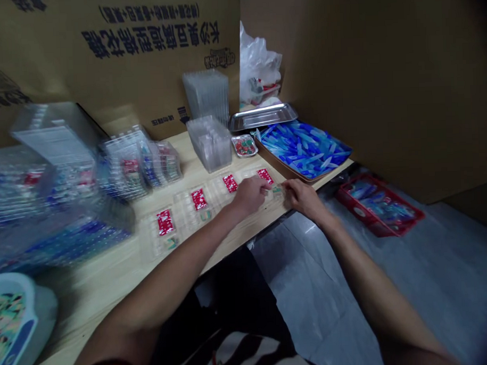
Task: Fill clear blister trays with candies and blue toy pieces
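Note:
A row of clear plastic trays (186,214) lies along the table's front, each with a red-and-white patterned packet (164,222) and a small green-and-clear piece (206,215). My left hand (250,195) is over the rightmost trays, fingers curled and closed near another red packet (264,176). At the right end of the row, my right hand (302,196) has its thumb and fingers pressed together by the tray's edge. What either hand's fingertips hold is too small and blurred to make out.
Stacked clear trays (210,143), a foil dish (244,145) of red and green bits, and a box of blue sticks (306,151) stand behind. Filled trays (71,183) are piled left, near a light-blue tub (36,312). A red crate (380,204) sits on the floor; cardboard (116,80) walls the back.

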`<state>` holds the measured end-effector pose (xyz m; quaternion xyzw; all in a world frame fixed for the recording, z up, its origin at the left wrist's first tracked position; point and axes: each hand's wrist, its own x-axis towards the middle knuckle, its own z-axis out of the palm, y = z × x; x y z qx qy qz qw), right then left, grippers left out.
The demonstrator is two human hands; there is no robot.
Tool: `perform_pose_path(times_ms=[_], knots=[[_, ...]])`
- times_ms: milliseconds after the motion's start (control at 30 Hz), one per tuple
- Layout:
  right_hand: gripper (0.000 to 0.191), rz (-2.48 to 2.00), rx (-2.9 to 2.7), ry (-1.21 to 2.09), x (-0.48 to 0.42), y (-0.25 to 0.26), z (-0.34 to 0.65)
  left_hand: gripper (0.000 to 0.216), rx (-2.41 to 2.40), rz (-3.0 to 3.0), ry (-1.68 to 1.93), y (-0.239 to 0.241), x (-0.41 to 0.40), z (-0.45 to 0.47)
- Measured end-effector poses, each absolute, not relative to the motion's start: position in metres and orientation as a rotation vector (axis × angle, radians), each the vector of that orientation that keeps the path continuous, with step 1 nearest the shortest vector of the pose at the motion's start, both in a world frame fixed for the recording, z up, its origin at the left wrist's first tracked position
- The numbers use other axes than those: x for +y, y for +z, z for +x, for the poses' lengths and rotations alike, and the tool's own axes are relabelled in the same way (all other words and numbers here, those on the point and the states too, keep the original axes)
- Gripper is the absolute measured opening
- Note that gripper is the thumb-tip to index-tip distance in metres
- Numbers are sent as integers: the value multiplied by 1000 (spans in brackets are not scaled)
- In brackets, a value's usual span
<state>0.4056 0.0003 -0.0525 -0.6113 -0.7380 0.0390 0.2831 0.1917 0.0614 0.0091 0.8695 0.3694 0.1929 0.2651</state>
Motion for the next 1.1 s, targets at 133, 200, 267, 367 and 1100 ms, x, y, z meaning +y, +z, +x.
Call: perform_pose_path(times_ms=[133,200,267,367,1100], knots=[[30,-1647,-1934,139,6,-55,404,28,929,2546,347,-2,75,230],[30,-1659,-1918,155,8,-57,403,25,911,2636,298,-7,82,236],[29,-1673,-1908,167,8,-59,401,23,901,2685,252,-10,88,239],[31,-1675,-1890,178,7,-62,398,23,869,2707,181,-9,93,241],[35,-1735,-1759,135,-1,-69,383,26,833,2802,38,0,82,251]])
